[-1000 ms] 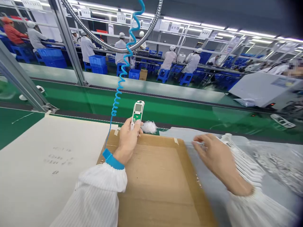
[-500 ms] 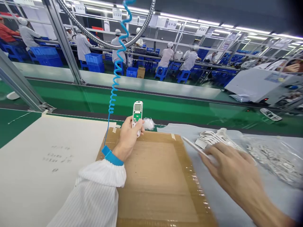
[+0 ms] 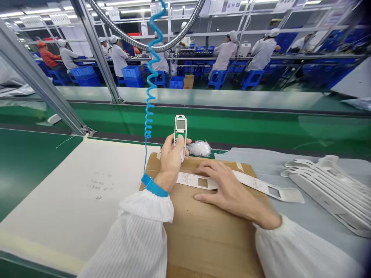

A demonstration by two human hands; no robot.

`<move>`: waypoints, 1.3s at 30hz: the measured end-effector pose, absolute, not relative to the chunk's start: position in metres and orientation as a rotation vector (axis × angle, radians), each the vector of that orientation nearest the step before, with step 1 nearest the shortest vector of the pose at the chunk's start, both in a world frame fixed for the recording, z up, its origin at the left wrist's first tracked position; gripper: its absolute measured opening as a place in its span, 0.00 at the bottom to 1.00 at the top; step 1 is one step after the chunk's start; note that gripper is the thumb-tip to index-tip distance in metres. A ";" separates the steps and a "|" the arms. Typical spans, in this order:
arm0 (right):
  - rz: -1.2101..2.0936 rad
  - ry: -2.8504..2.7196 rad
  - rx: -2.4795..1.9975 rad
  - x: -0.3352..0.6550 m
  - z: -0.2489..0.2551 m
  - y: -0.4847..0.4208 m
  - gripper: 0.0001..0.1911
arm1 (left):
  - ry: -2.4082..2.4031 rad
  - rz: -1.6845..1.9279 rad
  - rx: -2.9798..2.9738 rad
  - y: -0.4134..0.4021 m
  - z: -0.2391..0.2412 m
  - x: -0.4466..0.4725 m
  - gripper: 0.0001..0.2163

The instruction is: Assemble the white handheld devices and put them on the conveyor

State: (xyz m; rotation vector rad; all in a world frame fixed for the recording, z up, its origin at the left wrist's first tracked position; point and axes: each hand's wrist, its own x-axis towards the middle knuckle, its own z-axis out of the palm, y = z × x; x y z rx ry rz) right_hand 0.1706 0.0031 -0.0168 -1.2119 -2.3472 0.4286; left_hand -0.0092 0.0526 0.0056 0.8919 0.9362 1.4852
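My left hand (image 3: 174,156) grips a white handheld device half (image 3: 181,129) with a small grey screen and green circuit board, held upright above the cardboard's far edge. The thumb lies across its lower part. My right hand (image 3: 224,183) is low over the cardboard sheet (image 3: 214,235), thumb and fingers apart. Beneath it a long white plastic cover (image 3: 188,179) with a rectangular window lies flat, its right end hidden by the hand. A second white cover (image 3: 257,184) extends from behind the right hand over the cardboard's right edge.
A stack of white plastic covers (image 3: 330,193) lies on the grey sheet at right. Crumpled clear plastic (image 3: 199,148) sits beyond the cardboard. A blue coiled cord (image 3: 149,100) hangs to my left wrist strap. A metal post (image 3: 49,77) stands left; several workers sit across the line.
My right hand has moved left from beside the stack to over the cardboard, where white covers now lie. The left hand still holds the device half. The view has turned right.
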 end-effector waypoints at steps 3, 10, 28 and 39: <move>0.474 -2.318 -1.270 0.193 -0.019 0.007 0.24 | 1.007 1.484 0.946 0.055 0.005 -0.012 0.18; 0.562 -2.195 -1.252 0.201 -0.022 0.011 0.19 | 1.119 1.363 1.439 0.053 -0.001 -0.014 0.17; 0.930 -1.477 -1.234 0.210 -0.019 0.019 0.20 | 1.131 0.970 2.085 0.043 -0.007 -0.015 0.14; 1.254 -0.937 -1.036 0.184 -0.011 0.015 0.27 | 1.044 0.817 2.005 0.012 -0.005 0.024 0.20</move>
